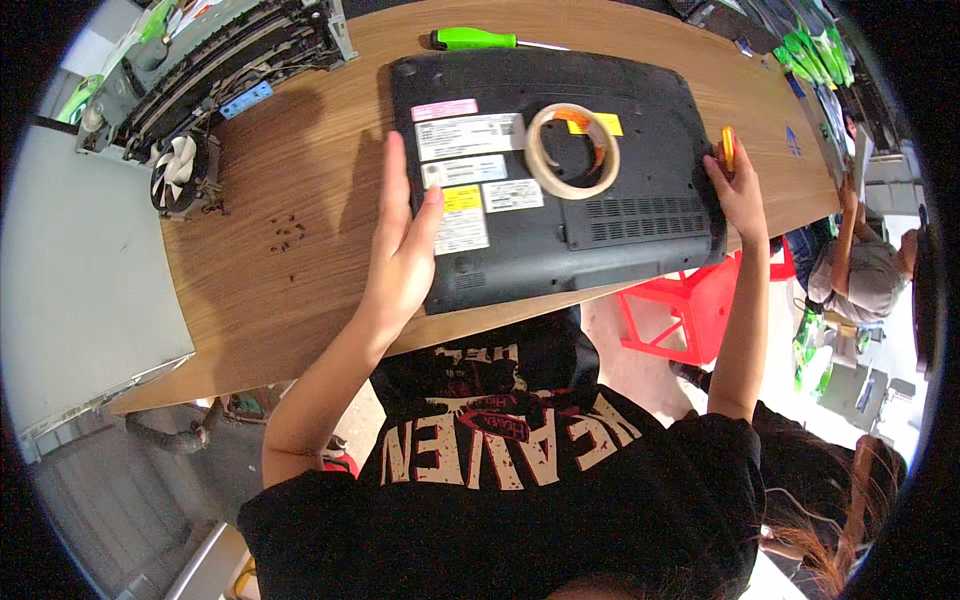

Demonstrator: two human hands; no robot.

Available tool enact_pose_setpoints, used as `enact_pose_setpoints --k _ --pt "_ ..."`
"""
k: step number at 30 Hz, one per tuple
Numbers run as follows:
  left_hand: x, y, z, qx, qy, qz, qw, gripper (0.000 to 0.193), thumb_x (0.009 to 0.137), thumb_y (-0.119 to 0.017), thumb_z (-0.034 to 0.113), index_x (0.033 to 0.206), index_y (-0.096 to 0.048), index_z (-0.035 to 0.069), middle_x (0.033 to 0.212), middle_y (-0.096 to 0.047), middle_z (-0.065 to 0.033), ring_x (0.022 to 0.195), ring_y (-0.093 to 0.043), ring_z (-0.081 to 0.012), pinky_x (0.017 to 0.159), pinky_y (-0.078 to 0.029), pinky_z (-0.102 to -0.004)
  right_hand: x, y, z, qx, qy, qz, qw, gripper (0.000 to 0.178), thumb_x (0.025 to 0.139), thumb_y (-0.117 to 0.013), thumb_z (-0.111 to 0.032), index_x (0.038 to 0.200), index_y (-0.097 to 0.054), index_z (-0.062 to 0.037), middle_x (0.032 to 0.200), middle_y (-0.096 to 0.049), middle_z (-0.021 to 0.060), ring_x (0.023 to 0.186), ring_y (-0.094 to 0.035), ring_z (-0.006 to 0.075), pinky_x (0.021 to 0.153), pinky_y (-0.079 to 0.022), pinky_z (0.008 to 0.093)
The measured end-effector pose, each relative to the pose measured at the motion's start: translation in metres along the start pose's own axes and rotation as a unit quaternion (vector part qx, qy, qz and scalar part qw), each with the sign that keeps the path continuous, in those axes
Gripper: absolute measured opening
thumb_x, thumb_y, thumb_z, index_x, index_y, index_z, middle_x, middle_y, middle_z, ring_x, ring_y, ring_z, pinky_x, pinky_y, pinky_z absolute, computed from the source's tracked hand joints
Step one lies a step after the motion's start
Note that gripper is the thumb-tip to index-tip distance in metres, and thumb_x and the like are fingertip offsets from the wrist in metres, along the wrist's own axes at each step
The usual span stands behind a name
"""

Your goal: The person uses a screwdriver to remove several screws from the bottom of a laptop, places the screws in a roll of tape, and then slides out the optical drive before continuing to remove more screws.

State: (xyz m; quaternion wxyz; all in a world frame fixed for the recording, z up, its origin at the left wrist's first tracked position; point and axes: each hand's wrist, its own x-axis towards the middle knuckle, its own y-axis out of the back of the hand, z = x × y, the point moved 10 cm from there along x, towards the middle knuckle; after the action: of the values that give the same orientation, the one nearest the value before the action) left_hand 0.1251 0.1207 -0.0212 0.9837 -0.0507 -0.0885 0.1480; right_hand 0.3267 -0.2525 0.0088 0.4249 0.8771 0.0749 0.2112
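Observation:
A black laptop (640, 130) lies underside up, its near edge at the table's front edge. Labels and vent slots show on its base, and a roll of masking tape (606, 178) lies flat on top. My left hand (402, 265) grips the laptop's left edge, thumb over the base and fingers straight along the side. Close against the right edge is my right hand (741, 200), closed around a small orange-yellow object (728, 150) that looks like a handle; its lower part is hidden. Beyond the far edge lies a green-handled screwdriver (478, 39).
Several small dark screws (288, 232) are scattered on the wooden table (270, 330) left of the laptop. A small white-bladed fan (178, 172) and a dismantled machine frame (215, 75) stand at the far left. A red stool (680, 315) is below the table's front edge; another person (860, 275) sits at right.

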Motion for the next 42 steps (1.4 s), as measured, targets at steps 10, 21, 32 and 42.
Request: enact_pose_setpoints --k 10,21,32,42 --pt "-0.015 0.037 0.028 0.34 -0.08 0.035 0.936 0.084 0.074 -0.068 0.008 0.139 -0.017 -0.002 0.139 -0.028 -0.025 0.127 -0.033 -0.0328 0.104 -0.027 -0.0362 -0.007 -0.036 -0.072 -0.053 0.008 0.023 0.998 0.033 0.083 -0.063 -0.025 0.104 -0.048 -0.0043 0.077 -0.058 0.0191 0.071 -0.057 0.038 0.06 -0.044 0.0372" --pt "-0.007 0.019 0.041 0.54 -0.125 0.016 0.832 0.074 0.077 -0.065 0.022 0.14 -0.028 0.018 0.144 -0.011 -0.0277 0.129 -0.014 -0.0535 0.095 -0.02 -0.068 0.001 -0.051 -0.08 -0.072 -0.058 -0.005 0.996 0.03 0.086 -0.058 -0.023 0.107 -0.048 -0.0049 0.088 -0.059 0.024 0.084 -0.057 0.0426 0.067 -0.045 0.0439" --pt "0.021 -0.018 0.066 0.394 -0.218 -0.007 0.893 0.02 0.073 -0.068 0.015 0.084 -0.055 0.004 0.124 -0.044 -0.0181 0.111 -0.047 -0.0348 0.092 -0.04 -0.0446 -0.044 -0.044 -0.198 -0.105 0.139 0.076 0.982 0.031 0.083 -0.058 -0.009 0.111 -0.051 0.0023 0.115 -0.054 0.0188 0.11 -0.051 0.033 0.093 -0.038 0.0382" --pt "-0.091 0.167 0.114 0.516 -0.169 0.207 0.814 0.019 0.063 -0.075 0.005 0.078 -0.062 0.003 0.118 -0.049 -0.0194 0.112 -0.048 -0.0343 0.093 -0.04 -0.0417 -0.043 -0.024 -0.194 0.141 0.123 0.025 0.982 0.013 0.093 -0.041 -0.011 0.089 -0.048 -0.0007 0.091 -0.053 0.0116 0.077 -0.051 0.016 0.07 -0.042 0.0281"
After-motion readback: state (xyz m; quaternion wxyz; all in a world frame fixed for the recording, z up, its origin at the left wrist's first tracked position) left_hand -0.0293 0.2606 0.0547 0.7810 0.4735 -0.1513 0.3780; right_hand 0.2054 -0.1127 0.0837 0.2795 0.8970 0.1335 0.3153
